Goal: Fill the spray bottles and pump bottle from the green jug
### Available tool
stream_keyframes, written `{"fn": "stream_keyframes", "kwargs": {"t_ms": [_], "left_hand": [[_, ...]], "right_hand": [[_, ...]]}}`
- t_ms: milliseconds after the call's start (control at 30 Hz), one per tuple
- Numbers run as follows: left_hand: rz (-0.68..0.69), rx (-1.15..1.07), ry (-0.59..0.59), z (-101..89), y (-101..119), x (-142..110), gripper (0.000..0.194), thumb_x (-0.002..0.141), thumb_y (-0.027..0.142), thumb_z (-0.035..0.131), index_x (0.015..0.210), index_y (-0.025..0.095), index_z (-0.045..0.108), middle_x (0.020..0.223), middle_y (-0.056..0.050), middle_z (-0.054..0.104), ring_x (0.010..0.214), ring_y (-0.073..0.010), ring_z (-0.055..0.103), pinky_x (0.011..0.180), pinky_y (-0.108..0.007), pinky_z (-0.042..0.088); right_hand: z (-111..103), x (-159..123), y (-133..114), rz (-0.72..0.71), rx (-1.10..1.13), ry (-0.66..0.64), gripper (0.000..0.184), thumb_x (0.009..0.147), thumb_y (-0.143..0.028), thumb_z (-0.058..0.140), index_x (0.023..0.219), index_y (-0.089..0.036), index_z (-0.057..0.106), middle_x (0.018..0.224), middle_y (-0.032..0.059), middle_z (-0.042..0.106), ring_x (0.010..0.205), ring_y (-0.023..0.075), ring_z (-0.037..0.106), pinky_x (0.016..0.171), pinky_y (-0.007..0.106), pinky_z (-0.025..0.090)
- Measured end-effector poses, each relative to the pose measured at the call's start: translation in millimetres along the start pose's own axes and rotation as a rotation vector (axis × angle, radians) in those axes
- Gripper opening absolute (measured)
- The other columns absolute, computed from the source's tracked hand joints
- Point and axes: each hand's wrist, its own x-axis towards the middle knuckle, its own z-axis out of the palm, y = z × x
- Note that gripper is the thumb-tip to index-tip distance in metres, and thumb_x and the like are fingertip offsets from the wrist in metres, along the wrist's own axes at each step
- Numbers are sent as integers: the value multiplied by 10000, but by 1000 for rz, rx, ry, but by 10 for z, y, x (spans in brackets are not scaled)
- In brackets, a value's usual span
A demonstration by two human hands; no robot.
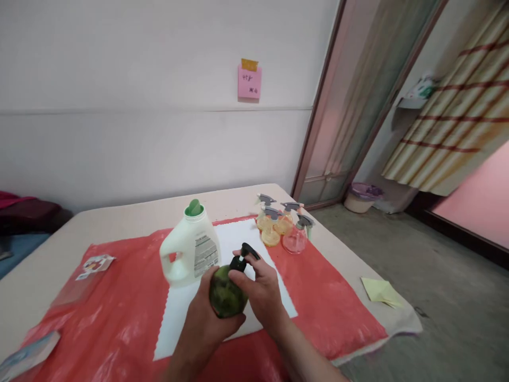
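A round green pump bottle (227, 294) is held up over the white sheet. My left hand (209, 313) wraps round its body from the left and below. On the black pump head (239, 261), at the collar and spout, the fingers of my right hand (262, 289) are closed. Behind and to the left stands a large pale jug (178, 252) with a handle and a printed label; a green piece (194, 208) sits in its mouth. The white sheet (167, 339) lies beneath the jug and my hands.
Several spray bottles (270, 233), yellow and pink with grey heads, stand at the back right. Red plastic (119, 307) covers much of the table. Clear packets (95, 265) lie at left, yellow paper (382, 292) at the right edge. A pink note (249, 84) is taped to the wall.
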Motion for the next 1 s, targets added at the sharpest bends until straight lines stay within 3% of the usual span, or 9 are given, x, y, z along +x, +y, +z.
{"fn": "stream_keyframes", "kwargs": {"t_ms": [100, 200, 333, 467, 667, 733, 833, 933, 1000], "left_hand": [[27, -275, -334, -102, -77, 44, 876, 521, 171, 802, 1322, 249, 457, 1100, -30, 676, 965, -261, 644, 830, -354, 497], [45, -449, -633, -125, -179, 64, 828, 481, 157, 855, 1241, 219, 532, 1052, -20, 681, 931, -233, 625, 792, -321, 485], [10, -523, -835, -80, -269, 67, 882, 442, 168, 921, 1240, 218, 548, 1124, -45, 688, 982, -249, 627, 818, -340, 483], [27, -581, -912, -150, -274, 93, 934, 415, 219, 962, 1251, 208, 546, 1166, -72, 683, 1019, -260, 620, 827, -343, 480], [89, -739, -734, -343, -293, 186, 946, 461, 302, 968, 1297, 225, 534, 1136, -67, 694, 989, -260, 644, 813, -322, 485], [101, -761, -598, -362, -311, 225, 967, 468, 287, 960, 1326, 246, 515, 1161, -72, 692, 1046, -294, 644, 840, -338, 495], [130, -759, -371, -349, -298, 265, 985, 455, 216, 942, 1334, 257, 499, 1202, -87, 685, 1104, -329, 637, 871, -364, 508], [151, -764, -209, -315, -227, 267, 913, 456, 163, 916, 1273, 237, 516, 1146, -83, 705, 1056, -312, 661, 857, -365, 521], [174, -791, -118, -291, -168, 250, 889, 457, 140, 894, 1251, 239, 507, 1137, -73, 704, 1057, -303, 663, 872, -373, 525]], "right_hand": [[-118, 71, -52, 127, 230, -89, 380, 605, -290, 852, 973, -272, 757, 954, 15, 737, 933, 229, 658, 901, 375, 497], [-266, 172, -78, 151, 485, -82, 356, 605, -332, 860, 923, -259, 718, 867, 1, 714, 818, 194, 658, 834, 353, 507], [-521, 362, -2, 128, 592, 114, 329, 669, -419, 833, 927, -284, 680, 903, -4, 695, 865, 188, 662, 896, 394, 510], [-729, 573, 233, 163, 381, 286, 414, 688, -624, 741, 913, -291, 640, 921, 0, 694, 883, 190, 660, 886, 409, 519], [-675, 701, 574, 241, 63, 187, 485, 565, -505, 827, 935, -224, 688, 833, 22, 691, 758, 219, 624, 809, 437, 513], [-611, 687, 629, 263, -46, 157, 437, 499, -429, 857, 843, -209, 702, 798, 41, 684, 838, 267, 625, 859, 459, 488], [-466, 584, 638, 282, -134, 105, 415, 462, -363, 878, 814, -217, 711, 985, 106, 716, 1088, 329, 584, 989, 458, 423], [-211, 351, 591, 340, -123, -57, 414, 627, -521, 807, 884, -203, 739, 1057, 133, 728, 1067, 319, 621, 959, 452, 457], [-5, 146, 559, 453, 21, -222, 525, 816, -666, 600, 989, -190, 742, 1031, 127, 746, 953, 278, 677, 874, 435, 511]]}}
